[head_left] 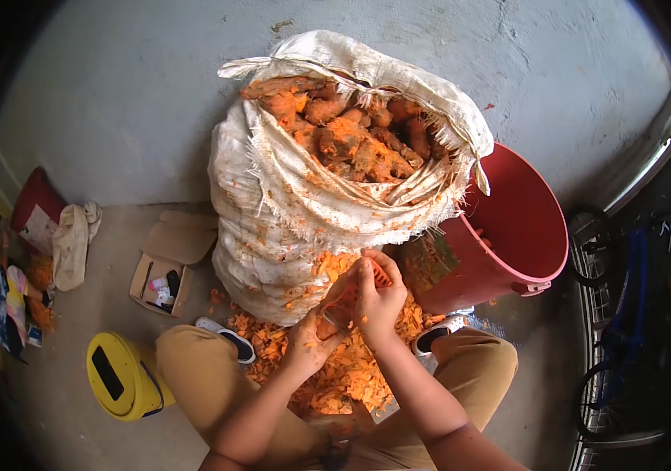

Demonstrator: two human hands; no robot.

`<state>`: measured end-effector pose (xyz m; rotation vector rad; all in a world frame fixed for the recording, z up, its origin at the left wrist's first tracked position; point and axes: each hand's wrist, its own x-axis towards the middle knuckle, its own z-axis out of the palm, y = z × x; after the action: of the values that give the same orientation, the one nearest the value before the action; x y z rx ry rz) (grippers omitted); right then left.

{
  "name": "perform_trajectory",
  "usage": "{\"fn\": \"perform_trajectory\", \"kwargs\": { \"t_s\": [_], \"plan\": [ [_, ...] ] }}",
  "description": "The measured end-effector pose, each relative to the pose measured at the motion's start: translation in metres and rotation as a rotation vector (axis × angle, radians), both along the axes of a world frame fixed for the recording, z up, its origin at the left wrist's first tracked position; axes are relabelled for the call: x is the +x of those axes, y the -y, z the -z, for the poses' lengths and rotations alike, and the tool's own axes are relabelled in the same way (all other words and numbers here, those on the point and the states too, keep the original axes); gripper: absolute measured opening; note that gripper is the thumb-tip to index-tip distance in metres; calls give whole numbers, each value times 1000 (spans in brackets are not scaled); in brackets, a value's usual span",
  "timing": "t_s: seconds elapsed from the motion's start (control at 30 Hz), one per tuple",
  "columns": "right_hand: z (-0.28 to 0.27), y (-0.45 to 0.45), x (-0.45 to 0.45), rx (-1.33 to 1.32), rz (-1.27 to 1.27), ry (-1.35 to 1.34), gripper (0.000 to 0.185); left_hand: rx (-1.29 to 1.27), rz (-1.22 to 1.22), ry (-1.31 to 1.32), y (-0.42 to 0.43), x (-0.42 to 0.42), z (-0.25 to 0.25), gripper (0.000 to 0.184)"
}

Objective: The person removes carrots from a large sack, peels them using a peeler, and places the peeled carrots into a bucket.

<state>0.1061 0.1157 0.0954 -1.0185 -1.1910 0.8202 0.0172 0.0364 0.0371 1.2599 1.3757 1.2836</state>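
Observation:
My right hand (380, 302) is closed around an orange-red peeler (381, 275), whose ribbed part shows above the fingers. My left hand (306, 345) is wrapped around a carrot (326, 327), mostly hidden by the fingers and held just left of the peeler. Both hands are between the knees, over a heap of orange peelings (355, 381) on the floor. Right behind them stands a large white woven sack (245, 228), its mouth folded back and full of unpeeled carrots (343, 141). Shreds of peel cling to the sack's front.
A red bucket (437, 275) stands against the sack's right side. On the left are an open cardboard box (181, 298) with small items and a yellow lidded bucket (133, 385) beside my knee. A blue bicycle (626, 314) is at the far right; a grey wall (131, 102) rises behind.

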Motion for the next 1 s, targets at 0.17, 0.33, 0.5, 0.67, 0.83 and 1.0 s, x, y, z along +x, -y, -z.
{"fn": "perform_trajectory", "kwargs": {
  "t_s": [0.17,0.33,0.5,0.67,0.83,1.0],
  "plan": [
    [10,-20,6,-201,-100,-283,13,-46,53,15,8,-3,8,44],
    [15,-45,42,-200,120,-355,16,-77,110,277,13,-3,32,45],
    [20,-82,108,43,301,-274,14,-180,50,306,21,-13,19,39],
    [-11,-19,28,-122,-50,-392,15,-357,93,478,20,-12,15,37],
    [10,-9,1,-118,-127,-199,11,-301,98,483,26,-9,14,38],
    [23,-77,81,-46,242,-315,15,-276,126,431,32,-14,13,37]
  ]
}}
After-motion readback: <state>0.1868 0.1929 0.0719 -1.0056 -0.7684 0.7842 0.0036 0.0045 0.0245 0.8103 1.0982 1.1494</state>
